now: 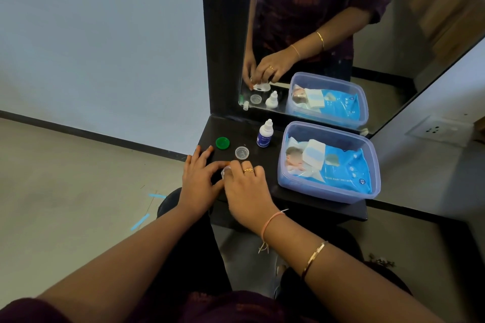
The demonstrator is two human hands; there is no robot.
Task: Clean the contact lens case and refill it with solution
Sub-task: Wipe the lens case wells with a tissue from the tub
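Note:
The contact lens case (224, 172) lies on the black shelf (265, 162), almost wholly covered by my hands; only a pale sliver shows between them. The mirror's reflection shows it as white. My left hand (199, 178) steadies its left end, thumb against it and fingers spread on the shelf. My right hand (246, 191), wearing a ring, pinches the case from above. A green cap (222, 143) and a clear cap (242, 152) lie loose just beyond my fingers. The solution bottle (265, 136), white with a dark blue label, stands upright behind them.
A clear plastic box (367, 191) holding a blue pack of wet wipes fills the shelf's right half. A mirror (341, 34) in a black frame rises behind the shelf. The shelf's left edge is under my left hand; floor lies below.

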